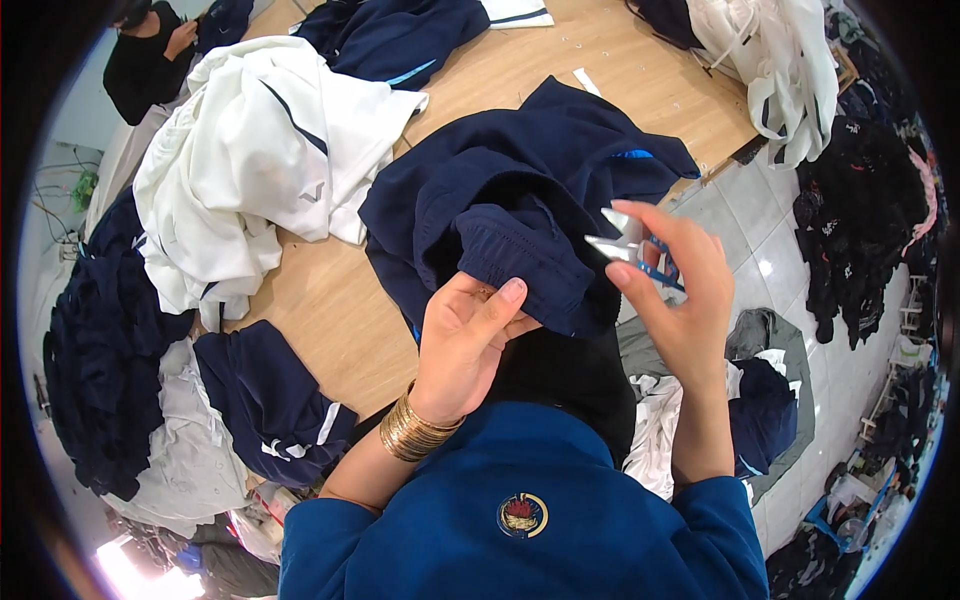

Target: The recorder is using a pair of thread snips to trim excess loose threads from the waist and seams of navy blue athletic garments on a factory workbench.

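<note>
Navy shorts or trousers lie bunched on the table in front of me; their full shape is folded away. My left hand pinches the gathered elastic waistband, thumb on top and the other fingers mostly hidden beneath the cloth. To the right of the waistband, my right hand grips a pair of thread snips with silver blades and a blue handle. The blades are spread apart and point left toward the cloth, seemingly without touching it.
The wooden table bears a white garment pile at left and navy clothing behind. White garments hang over its far right edge. Dark clothes lie right, beyond the tiled floor. A person stands far left.
</note>
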The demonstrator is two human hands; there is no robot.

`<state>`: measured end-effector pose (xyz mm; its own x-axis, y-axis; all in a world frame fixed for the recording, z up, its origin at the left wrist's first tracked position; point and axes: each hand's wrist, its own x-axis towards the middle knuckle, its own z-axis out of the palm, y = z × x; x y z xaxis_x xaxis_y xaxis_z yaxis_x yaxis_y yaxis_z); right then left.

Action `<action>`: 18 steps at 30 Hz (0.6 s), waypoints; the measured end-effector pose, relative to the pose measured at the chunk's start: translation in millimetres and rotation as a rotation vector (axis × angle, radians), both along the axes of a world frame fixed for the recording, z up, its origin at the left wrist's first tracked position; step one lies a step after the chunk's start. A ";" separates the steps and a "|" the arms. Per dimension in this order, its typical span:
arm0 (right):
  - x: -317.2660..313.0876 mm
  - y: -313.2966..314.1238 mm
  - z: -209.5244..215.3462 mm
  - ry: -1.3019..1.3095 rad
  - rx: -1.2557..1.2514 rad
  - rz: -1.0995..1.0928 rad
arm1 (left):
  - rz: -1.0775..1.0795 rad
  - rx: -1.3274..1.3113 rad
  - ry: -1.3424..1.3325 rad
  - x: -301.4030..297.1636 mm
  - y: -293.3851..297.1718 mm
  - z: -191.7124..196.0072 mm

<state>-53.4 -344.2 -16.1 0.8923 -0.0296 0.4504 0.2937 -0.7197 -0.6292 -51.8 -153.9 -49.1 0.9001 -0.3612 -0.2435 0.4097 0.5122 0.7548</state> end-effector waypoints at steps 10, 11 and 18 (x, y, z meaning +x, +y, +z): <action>-28.9 9.5 -7.2 -0.037 -0.253 0.000 | 0.036 0.050 -0.082 -7.6 -3.4 3.1; -29.3 9.9 -8.4 -0.038 -0.253 -0.002 | 0.034 0.049 -0.086 -8.3 -4.1 4.4; -31.5 13.0 -14.4 -0.039 -0.197 -0.006 | 0.032 0.049 -0.060 -10.0 -5.0 3.1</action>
<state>-84.9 -331.2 -30.5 0.8742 0.0576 0.4822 0.3107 -0.8295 -0.4642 -61.8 -158.9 -46.1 0.9245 -0.3211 -0.2053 0.3469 0.4861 0.8021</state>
